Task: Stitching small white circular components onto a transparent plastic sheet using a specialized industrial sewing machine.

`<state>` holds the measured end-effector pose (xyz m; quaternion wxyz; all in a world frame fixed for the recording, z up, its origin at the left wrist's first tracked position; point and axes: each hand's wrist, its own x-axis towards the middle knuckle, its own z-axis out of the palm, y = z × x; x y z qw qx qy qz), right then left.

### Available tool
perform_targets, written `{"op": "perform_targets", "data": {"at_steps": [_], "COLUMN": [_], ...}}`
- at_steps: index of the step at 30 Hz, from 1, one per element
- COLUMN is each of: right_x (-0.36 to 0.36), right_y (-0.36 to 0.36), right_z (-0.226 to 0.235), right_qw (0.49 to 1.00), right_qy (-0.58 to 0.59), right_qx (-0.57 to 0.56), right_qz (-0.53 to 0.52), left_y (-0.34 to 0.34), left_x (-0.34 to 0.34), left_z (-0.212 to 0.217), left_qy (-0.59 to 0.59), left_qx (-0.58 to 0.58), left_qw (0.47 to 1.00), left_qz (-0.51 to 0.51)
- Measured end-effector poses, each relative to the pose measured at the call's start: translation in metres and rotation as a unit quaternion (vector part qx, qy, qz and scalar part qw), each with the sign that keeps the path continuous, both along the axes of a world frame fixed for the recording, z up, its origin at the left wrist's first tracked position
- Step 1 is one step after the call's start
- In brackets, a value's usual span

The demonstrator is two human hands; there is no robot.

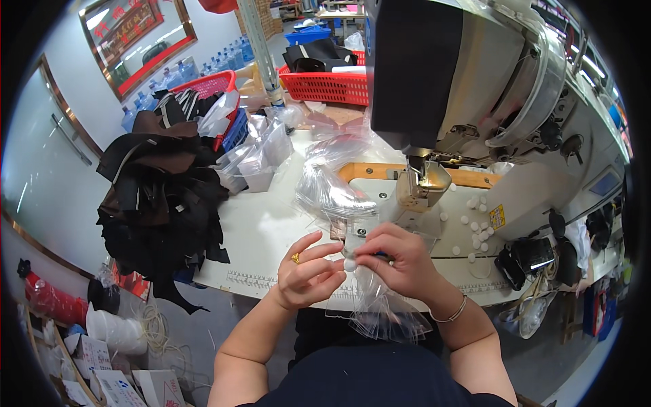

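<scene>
In the middle, in front of the sewing machine, my two hands meet over the table's near edge. A small white round disc (349,264) sits between their fingertips. My left hand (305,277), with a gold ring, pinches at the disc's left edge, its upper fingers spread. My right hand (401,263), with a bracelet on the wrist, is closed at the fingertips on clear plastic sheets (390,315), which hang down over the table's edge. The exact contact of the fingertips is partly hidden. Several similar white discs (477,234) lie on the table to the right.
Behind my hands stands the sewing machine (413,61), its needle area (417,163) just beyond them. Clear plastic sheets (329,183) are piled to its left. Dark fabric pieces (159,197) hang over the table's left side. Red baskets (325,88) stand at the back.
</scene>
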<state>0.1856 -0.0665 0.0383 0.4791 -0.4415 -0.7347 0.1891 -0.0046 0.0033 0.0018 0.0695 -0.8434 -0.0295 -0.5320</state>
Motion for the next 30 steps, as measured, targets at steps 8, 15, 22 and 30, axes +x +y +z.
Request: {"op": "perform_targets", "data": {"at_steps": [8,15,22,30], "right_x": [0.029,0.057,0.118,0.156], "right_y": [-0.016,-0.055,-0.100,-0.088], "right_z": [-0.029,-0.061,-0.087,-0.074], "right_qw": [0.978,0.965,0.885,0.876], "right_qy": [0.147,0.163,0.133,-0.025], "right_qx": [-0.058,-0.087,-0.061,-0.190], "right_qz": [-0.137,-0.187,-0.443,-0.443], "left_y": [0.055,0.201,0.201,0.123], "left_x": [-0.003,0.031,0.057,0.065], "left_z": [0.027,-0.030,-0.062,-0.036], "left_qy": [-0.150,0.023,0.057,0.043], "left_qx": [-0.502,-0.694,-0.348,-0.260], "left_qw": [0.850,0.717,0.918,0.945], "left_qz": [-0.055,0.060,0.180,0.192]}}
